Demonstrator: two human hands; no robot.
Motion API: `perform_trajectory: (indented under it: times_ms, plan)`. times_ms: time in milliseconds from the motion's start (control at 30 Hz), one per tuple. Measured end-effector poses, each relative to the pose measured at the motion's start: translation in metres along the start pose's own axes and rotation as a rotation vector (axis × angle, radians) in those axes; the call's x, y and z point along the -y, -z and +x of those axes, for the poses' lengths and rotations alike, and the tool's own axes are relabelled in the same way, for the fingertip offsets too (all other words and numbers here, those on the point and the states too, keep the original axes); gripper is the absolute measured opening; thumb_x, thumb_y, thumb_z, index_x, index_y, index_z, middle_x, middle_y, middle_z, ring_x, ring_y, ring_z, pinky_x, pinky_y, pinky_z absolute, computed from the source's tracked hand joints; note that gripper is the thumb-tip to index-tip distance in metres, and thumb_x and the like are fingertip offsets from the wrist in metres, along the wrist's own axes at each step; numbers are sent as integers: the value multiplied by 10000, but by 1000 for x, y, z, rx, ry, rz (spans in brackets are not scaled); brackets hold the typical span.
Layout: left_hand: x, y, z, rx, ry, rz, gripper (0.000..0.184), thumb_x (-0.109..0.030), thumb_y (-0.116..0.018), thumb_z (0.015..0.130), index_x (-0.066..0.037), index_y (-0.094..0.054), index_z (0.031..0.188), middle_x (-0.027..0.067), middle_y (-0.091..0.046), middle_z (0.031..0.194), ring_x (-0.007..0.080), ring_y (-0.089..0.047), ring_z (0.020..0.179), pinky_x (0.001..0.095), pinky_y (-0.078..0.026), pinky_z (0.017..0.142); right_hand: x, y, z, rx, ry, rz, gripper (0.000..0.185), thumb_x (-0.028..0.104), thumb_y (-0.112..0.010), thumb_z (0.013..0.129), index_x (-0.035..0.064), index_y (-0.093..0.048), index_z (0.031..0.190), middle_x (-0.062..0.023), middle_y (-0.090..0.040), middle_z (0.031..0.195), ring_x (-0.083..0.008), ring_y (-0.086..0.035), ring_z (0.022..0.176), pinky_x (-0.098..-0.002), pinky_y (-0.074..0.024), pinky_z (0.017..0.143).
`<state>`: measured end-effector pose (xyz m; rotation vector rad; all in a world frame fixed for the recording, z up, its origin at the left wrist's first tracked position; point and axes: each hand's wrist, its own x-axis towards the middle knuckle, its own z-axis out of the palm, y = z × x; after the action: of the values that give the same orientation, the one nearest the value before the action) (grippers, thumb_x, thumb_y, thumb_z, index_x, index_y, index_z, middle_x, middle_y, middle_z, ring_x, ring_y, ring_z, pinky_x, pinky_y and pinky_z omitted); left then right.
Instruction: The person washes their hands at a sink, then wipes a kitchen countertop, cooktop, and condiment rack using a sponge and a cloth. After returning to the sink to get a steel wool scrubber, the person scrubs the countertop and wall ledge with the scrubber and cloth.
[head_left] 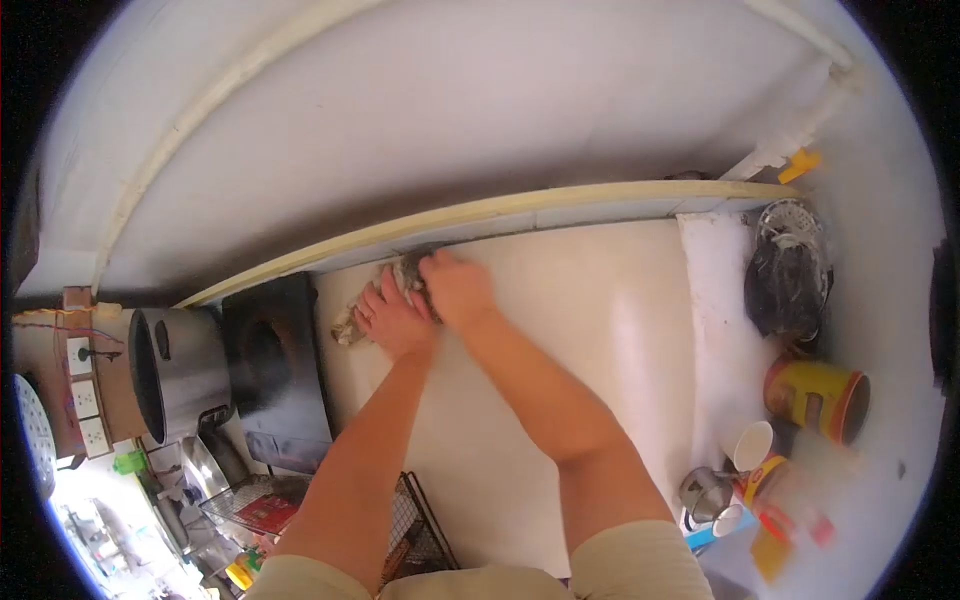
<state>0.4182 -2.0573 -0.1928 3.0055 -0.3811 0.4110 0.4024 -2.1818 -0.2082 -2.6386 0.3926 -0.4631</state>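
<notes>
A crumpled, patterned rag [347, 328] lies on the pale countertop [500, 420], close to the back ledge. My left hand [395, 322] presses on it, fingers bent over the fabric. Right beside it, my right hand [460, 285] is closed, its fingers curled at the darker end of the rag. The two hands nearly touch, and the right one is slightly blurred. Part of the rag is hidden under the fingers.
On the left, a black stove [270, 370] adjoins a large metal pot [185, 370]. A wire basket [425, 530] stands near my body. At right are a black bag [785, 285], a yellow-red tin [815, 400], a metal cup [706, 493] and a white cup [748, 445].
</notes>
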Motion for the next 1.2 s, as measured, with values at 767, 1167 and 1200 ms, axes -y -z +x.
perform_trajectory:
  times_ms: [767,1167,1200]
  plan:
    - [-2,10,3,70,12,-10,541,-312,-522,814,-114,-409,1304,212,-433,1220,357,-383,1178,476,-252,1017,-162,135,-43,-434,-847,-261,162,217,-512,854,86,-584,914,-109,-613,867,-325,-604,708,-442,-485,608]
    - [4,9,4,79,-29,-30,540,-309,-535,791,-129,-418,1287,209,-428,1196,362,-359,1190,523,-233,1008,21,4,1,-408,-591,551,118,123,-499,853,8,-476,849,-224,-570,817,-401,-577,768,-487,-457,663]
    - [5,4,5,49,-37,-28,538,-307,-534,790,-129,-420,1286,210,-428,1195,361,-360,1188,522,-231,1008,-3,11,-2,-630,-738,673,95,89,-479,860,5,-488,817,-185,-568,785,-349,-571,755,-436,-456,674]
